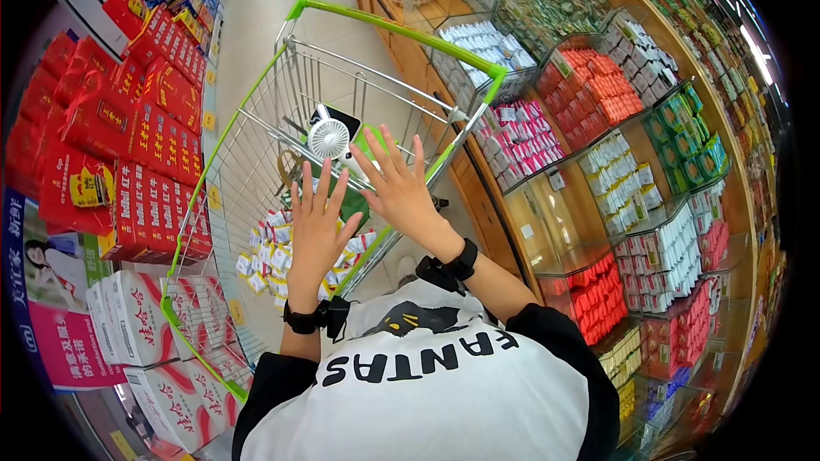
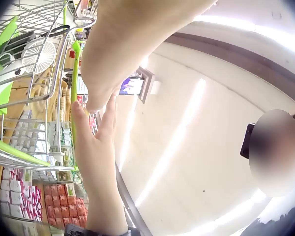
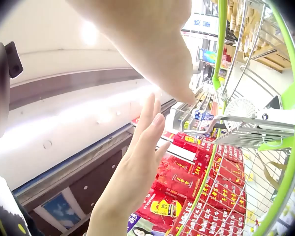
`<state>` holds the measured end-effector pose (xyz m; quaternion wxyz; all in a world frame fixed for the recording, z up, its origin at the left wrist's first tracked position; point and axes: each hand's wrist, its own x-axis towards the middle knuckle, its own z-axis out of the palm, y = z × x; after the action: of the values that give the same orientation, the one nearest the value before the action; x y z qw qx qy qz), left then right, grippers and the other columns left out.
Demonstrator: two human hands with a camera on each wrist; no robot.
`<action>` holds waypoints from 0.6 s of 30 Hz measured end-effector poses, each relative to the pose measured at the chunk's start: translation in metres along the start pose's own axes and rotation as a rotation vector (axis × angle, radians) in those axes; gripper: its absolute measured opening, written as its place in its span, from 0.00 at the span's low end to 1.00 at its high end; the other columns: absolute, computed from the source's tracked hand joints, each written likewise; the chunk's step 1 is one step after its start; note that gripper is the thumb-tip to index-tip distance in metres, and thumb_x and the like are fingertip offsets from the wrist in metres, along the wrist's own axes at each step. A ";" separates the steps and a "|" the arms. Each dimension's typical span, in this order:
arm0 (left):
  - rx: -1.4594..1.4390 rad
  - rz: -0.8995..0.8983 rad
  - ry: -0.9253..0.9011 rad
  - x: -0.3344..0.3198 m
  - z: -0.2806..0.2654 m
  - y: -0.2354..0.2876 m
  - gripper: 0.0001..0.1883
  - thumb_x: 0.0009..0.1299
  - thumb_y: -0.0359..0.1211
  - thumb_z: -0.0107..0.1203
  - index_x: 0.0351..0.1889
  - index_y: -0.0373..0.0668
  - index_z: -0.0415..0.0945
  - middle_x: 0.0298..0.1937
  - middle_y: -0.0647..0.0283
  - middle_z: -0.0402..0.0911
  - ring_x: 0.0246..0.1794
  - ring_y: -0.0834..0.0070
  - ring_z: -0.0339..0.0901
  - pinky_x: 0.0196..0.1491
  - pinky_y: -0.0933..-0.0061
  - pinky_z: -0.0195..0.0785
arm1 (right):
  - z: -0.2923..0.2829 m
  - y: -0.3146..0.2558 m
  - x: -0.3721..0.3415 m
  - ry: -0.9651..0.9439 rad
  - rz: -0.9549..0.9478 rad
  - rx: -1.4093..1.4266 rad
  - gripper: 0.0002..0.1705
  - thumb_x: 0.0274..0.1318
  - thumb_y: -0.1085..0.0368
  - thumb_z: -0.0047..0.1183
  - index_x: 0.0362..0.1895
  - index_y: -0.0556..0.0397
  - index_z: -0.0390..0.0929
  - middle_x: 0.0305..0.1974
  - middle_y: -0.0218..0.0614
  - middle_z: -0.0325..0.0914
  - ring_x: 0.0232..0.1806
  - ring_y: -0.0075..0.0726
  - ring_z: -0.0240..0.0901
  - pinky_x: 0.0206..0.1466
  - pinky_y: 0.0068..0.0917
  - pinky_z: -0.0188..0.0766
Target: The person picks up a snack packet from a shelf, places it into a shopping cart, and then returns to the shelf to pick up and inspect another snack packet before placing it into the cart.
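Head view: my left hand [image 1: 318,235] and right hand [image 1: 397,181] apart, just beside each other, backs up, fingers straight and spread above the cart [image 1: 389,24]. Fan [image 1: 330,137] in the cart, just past my left fingertips at 12 o'clock; cannot tell whether my right hand touches its lower part. Packets [image 1: 260,260] heaped at 8 o'clock from my left hand, red boxes [image 1: 171,141] farther off at 10. Wrapped goods [image 1: 589,90] well apart at 2 o'clock from my right hand.

Left wrist view: fan at 10 o'clock, behind cart wires; right hand at 8, fingers extended; ceiling [image 2: 226,118] at 3.

Right wrist view: left hand near 6 o'clock, fingers straight; fan at 3; red boxes between 4 and 5
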<state>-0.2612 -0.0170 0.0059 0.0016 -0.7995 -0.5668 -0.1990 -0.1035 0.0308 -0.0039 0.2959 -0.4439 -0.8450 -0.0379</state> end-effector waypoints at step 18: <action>-0.220 0.162 0.064 0.031 0.018 0.098 0.18 0.57 0.28 0.52 0.47 0.40 0.70 0.60 0.56 0.60 0.59 0.59 0.58 0.57 0.65 0.54 | -0.061 0.069 -0.062 -0.211 0.248 0.123 0.15 0.42 0.61 0.52 0.35 0.54 0.71 0.34 0.40 0.72 0.39 0.38 0.70 0.38 0.30 0.67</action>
<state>-0.1578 -0.0200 0.0211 -0.0521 -0.8311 -0.4749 -0.2847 0.0051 0.0073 -0.0006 0.2344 -0.5274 -0.8108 0.0974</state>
